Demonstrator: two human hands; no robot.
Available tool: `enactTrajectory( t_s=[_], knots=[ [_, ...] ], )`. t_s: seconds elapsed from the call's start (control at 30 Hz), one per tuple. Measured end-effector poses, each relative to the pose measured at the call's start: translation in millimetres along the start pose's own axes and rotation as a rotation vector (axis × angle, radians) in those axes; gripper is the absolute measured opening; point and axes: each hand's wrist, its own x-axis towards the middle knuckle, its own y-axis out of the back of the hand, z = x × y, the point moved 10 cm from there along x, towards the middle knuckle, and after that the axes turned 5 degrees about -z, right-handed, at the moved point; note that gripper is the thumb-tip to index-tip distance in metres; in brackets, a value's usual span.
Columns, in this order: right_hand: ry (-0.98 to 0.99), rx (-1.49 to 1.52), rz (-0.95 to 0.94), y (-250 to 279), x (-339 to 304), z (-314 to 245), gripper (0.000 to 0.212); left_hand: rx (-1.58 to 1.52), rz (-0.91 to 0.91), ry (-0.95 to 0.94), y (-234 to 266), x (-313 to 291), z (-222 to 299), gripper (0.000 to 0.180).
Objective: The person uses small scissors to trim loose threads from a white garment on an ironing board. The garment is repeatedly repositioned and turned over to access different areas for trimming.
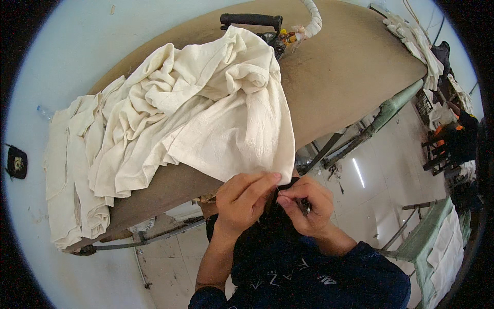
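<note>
The cream cloth (231, 134) lay crumpled along the left part of the padded counter (350, 62), directly in front of the hands, with one corner drawn past the near edge and down to the fingertips. The left hand (241, 201) had its fingers narrowed in a pinch on that corner. The right hand (310, 206), just beside it, had thumb and forefinger pressed together on a thin strand (278, 189); a small shiny object (306, 207) showed among its curled fingers, its kind unclear. More folded cream pieces (77, 170) overlapped at the left end of the counter. An iron with a black handle (252, 20) stood behind the cloth, toward the far edge.

Past the right end was a dark crate (424, 106), its contents too small to tell. A clear bottle (45, 112) sat near the left end; whether it held anything could not be told.
</note>
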Motion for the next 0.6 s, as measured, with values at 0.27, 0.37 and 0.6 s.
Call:
enactTrajectory(
  t_s=[0.27,0.37,0.6],
  knots=[
    [0.136,0.104,-0.014,-3,41,-22,0.019,-0.058,0.212,-0.052,32,26,1,0.022],
    [0.054,0.163,-0.065,-7,47,-14,0.015,-0.180,0.295,0.302,43,22,-32,0.011],
    [-0.480,0.740,-0.184,-43,26,22,0.035,-0.395,0.346,0.550,49,-4,-53,0.021]
  ],
)
